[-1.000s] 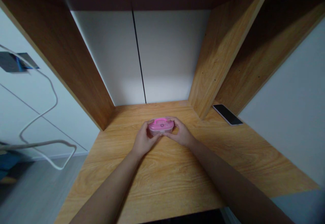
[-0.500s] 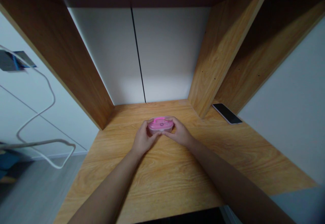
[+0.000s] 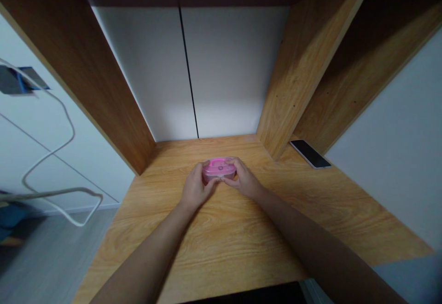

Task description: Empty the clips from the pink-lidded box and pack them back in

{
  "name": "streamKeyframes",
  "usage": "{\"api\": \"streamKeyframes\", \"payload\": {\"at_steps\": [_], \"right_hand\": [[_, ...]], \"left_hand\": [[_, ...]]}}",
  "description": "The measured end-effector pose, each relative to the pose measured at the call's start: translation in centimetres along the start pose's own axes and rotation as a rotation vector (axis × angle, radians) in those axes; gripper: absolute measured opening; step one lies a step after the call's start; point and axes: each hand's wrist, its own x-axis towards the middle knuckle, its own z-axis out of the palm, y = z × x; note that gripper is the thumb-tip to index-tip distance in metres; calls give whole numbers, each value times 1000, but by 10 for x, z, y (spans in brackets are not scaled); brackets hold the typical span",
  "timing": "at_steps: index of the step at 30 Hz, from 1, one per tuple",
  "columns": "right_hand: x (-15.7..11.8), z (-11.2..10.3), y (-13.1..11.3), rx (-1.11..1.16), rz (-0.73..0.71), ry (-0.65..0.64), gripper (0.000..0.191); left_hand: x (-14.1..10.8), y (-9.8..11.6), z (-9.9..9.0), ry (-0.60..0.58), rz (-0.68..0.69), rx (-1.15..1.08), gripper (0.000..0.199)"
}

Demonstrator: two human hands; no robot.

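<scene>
A small oval pink box (image 3: 219, 169) with a lid, a handle on top and a paler, see-through lower part stands on the wooden desk (image 3: 221, 239). My left hand (image 3: 196, 187) grips its left end, fingers at the lid and thumb at the front. On the opposite end, my right hand (image 3: 243, 180) holds it in the same way. Both thumbs come close together at the middle of the front, by what looks like a pale clasp. What is inside the box cannot be made out, and its back side is hidden.
A phone (image 3: 310, 154) lies at the right beside an upright wooden panel (image 3: 286, 88). Another wooden panel (image 3: 86, 83) stands on the left. A white cable (image 3: 71, 134) hangs by the left wall. Along the desk's near edge is a dark object (image 3: 262, 295).
The view has shifted very slightly. Both hands keep their hold on the pink box, and the thumbs at its front have moved only a little.
</scene>
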Motion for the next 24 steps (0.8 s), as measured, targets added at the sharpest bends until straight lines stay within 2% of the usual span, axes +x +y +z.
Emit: {"api": "streamKeyframes", "payload": {"at_steps": [12, 24], "right_hand": [[0, 1, -1, -9, 30, 18, 55], [2, -11, -12, 57, 28, -13, 54]], "left_hand": [[-1, -3, 3, 11, -16, -5, 52], [-1, -3, 3, 11, -10, -58, 57]]}}
